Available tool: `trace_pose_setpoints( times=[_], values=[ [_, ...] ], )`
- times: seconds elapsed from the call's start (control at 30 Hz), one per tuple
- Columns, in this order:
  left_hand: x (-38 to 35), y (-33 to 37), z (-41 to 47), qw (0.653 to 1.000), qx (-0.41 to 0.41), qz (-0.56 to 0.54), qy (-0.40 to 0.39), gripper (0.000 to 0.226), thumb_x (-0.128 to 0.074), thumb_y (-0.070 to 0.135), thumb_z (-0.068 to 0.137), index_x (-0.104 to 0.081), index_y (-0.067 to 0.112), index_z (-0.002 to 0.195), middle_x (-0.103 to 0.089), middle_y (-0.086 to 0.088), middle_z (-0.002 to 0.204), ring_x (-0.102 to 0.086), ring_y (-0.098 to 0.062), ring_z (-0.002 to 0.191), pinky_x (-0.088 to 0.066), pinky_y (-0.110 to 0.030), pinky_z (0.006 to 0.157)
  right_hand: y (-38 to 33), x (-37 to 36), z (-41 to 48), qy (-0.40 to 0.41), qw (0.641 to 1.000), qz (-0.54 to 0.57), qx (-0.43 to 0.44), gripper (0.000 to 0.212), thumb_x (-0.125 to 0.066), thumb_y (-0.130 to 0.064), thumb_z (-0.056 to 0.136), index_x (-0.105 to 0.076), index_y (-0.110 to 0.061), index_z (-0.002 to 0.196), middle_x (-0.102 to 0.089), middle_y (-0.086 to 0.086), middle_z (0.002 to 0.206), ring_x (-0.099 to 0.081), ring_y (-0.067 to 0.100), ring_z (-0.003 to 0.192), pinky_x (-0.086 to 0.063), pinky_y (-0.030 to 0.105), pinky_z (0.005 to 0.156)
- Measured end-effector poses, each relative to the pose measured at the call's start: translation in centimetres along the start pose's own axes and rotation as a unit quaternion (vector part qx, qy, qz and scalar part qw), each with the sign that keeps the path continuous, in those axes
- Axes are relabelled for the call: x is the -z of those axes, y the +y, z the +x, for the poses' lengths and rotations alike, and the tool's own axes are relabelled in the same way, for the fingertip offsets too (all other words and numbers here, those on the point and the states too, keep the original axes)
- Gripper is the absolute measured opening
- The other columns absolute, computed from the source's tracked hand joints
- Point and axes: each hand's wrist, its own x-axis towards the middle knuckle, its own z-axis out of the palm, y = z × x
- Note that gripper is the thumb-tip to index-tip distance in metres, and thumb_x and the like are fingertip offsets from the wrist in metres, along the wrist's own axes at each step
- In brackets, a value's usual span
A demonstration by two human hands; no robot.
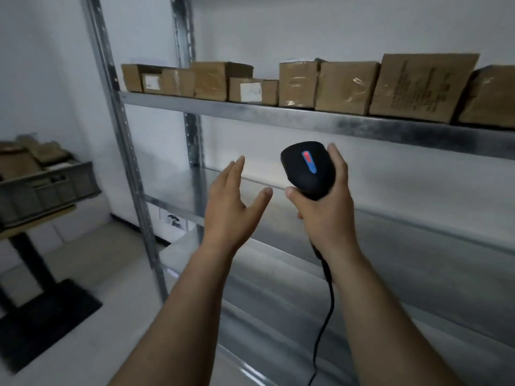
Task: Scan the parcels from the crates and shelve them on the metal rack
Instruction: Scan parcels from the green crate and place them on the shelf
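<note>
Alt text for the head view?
Right hand grips a black corded barcode scanner before a metal rack; left hand open, empty. Cardboard parcels line the upper shelf; a grey crate of parcels stands left.

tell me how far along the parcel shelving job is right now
Done: a row of parcels sits on the rack's upper shelf. In hand: the right hand grips the scanner; the left hand is open, holding nothing. Left: the crate at the left holds more parcels to scan and shelve.
</note>
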Motion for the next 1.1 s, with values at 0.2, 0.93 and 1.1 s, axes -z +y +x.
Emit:
trace_pose_setpoints(
  times=[0.2, 0.93, 1.1],
  values=[
    [8.1, -8.1, 0.9, 0.998, 0.037, 0.032, 0.026, 0.074, -0.061, 0.040, 0.088, -0.023, 0.024, 0.150, -0.029, 0.002, 0.154, -0.021, -0.013, 0.141, -0.017, -0.020, 0.108, -0.5, -11.9, -1.4, -0.052, 0.998, 0.035, 0.005, 0.092, -0.077, -0.007, 0.080, -0.026, -0.037, 0.151, -0.048, -0.036, 0.109, -0.061, 0.013, 0.109, -0.057, 0.048, 0.087],
    [26.5, -31.5, 7.7, 0.958, 0.165, 0.178, 0.154, 0.074, -0.062, 0.042, 0.088, -0.024, 0.024, 0.149, -0.030, 0.003, 0.153, -0.021, -0.011, 0.141, -0.019, -0.024, 0.110, -1.1, -46.8, 0.4, -0.251, 0.951, 0.164, 0.077, 0.092, -0.080, -0.007, 0.078, -0.027, -0.025, 0.151, -0.052, -0.006, 0.142, -0.055, -0.001, 0.117, -0.051, 0.019, 0.095],
    [29.1, -36.2, 12.5, 0.944, 0.184, 0.220, 0.164, 0.076, -0.061, 0.045, 0.087, -0.023, 0.023, 0.150, -0.029, 0.003, 0.153, -0.021, -0.012, 0.141, -0.019, -0.023, 0.109, -0.7, -54.3, 3.5, -0.296, 0.934, 0.185, 0.078, 0.092, -0.080, -0.006, 0.078, -0.026, -0.019, 0.152, -0.041, -0.038, 0.112, -0.042, -0.035, 0.093, -0.036, -0.007, 0.079]
  ],
)
